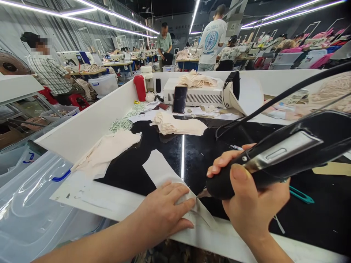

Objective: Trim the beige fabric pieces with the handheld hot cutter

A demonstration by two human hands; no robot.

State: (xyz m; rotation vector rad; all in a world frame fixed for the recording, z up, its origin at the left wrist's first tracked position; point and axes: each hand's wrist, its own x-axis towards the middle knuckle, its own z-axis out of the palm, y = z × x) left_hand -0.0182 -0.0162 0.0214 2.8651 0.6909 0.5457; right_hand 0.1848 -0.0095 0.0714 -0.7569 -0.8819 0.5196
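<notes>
My left hand (171, 208) lies flat with fingers stretched out, pressing on a long white piece of fabric or paper (157, 168) at the table's front edge. My right hand (252, 193) is wrapped round a black corded hand tool (276, 157) with a silver side plate. A small metal tip (203, 193) shows below the tool's rounded nose, close to the white piece's right edge; whether it touches cannot be made out. Beyond the hands sits a stack of cream fabric pieces (178, 124). More cream fabric (109, 151) is draped at the left of the table.
The black tabletop (203, 153) has a white rim wall. A phone (180, 99) leans on a white vented box (194, 91). A red cup (139, 88), green cord (120, 125) and teal tool (301, 194) lie about. Plastic bins (41, 193) stand left; several people work behind.
</notes>
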